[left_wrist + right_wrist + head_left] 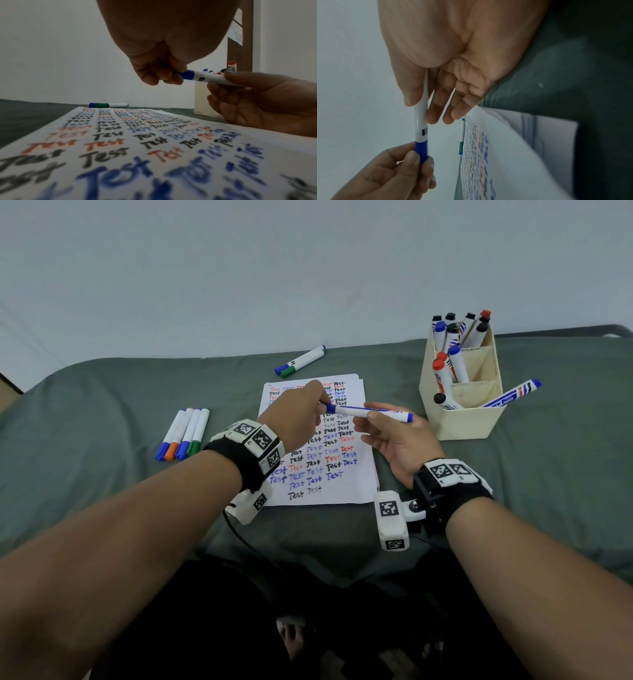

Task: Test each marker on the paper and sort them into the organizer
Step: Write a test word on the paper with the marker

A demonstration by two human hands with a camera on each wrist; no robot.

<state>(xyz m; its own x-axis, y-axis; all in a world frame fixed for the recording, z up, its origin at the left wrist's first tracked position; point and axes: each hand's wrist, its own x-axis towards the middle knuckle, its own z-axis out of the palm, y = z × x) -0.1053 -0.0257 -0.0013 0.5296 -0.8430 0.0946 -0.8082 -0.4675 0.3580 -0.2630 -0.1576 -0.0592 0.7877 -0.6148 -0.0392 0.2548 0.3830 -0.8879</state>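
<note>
Slim white plastic marker with blue cap [368,413] held level over the scribbled white paper sheet [356,491]: left hand [298,419] pinches the cap, right hand [397,440] grips the smooth barrel.

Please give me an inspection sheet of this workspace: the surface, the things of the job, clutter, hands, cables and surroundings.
Surface: grey-green cloth cover, wrinkled.
Job's things: white paper sheet full of "Test" words; beige compartment organizer holding many markers; four capped markers lying left; two markers behind the paper.
Clutter: nothing seen.
Hands: left hand pinches the blue cap of a white marker; right hand holds its barrel.
Cables: black cable under the left wrist.
Surroundings: plain pale wall.
</note>
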